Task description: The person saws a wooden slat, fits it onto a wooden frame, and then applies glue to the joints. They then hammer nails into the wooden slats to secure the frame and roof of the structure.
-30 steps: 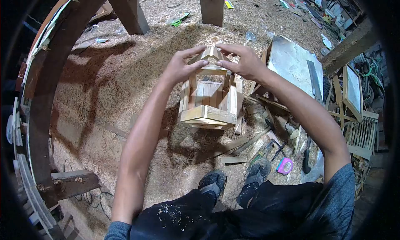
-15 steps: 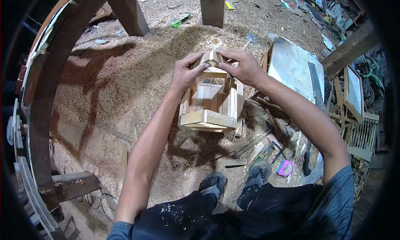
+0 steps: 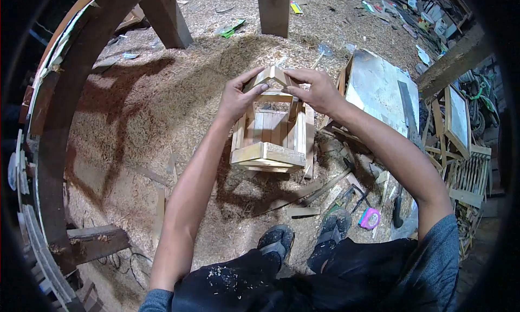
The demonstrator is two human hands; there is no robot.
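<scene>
Between my two hands is a peaked wooden piece (image 3: 272, 74), two short pale strips meeting at an angle. My left hand (image 3: 238, 98) is closed on its left side, with the thumb underneath. On its right side, the fingers and thumb of my right hand (image 3: 318, 91) pinch the other strip. The piece is over the far end of a small house-shaped wooden frame (image 3: 284, 155), which stands on the floor with its slatted inside showing. A matching peaked pair of strips forms the frame's near end.
Wood shavings cover the floor (image 3: 141, 122). A pink tape measure (image 3: 370, 218), a dark-handled tool (image 3: 398, 212) and wood offcuts (image 3: 303, 211) lie near my sandalled feet. To the right stands a white-topped box (image 3: 379, 90). Dark wooden posts (image 3: 274, 11) rise around the space.
The peaked piece has tipped so its underside angle shows more openly, and my thumbs have moved slightly apart. The frame stays in place; the view has shifted a little.
</scene>
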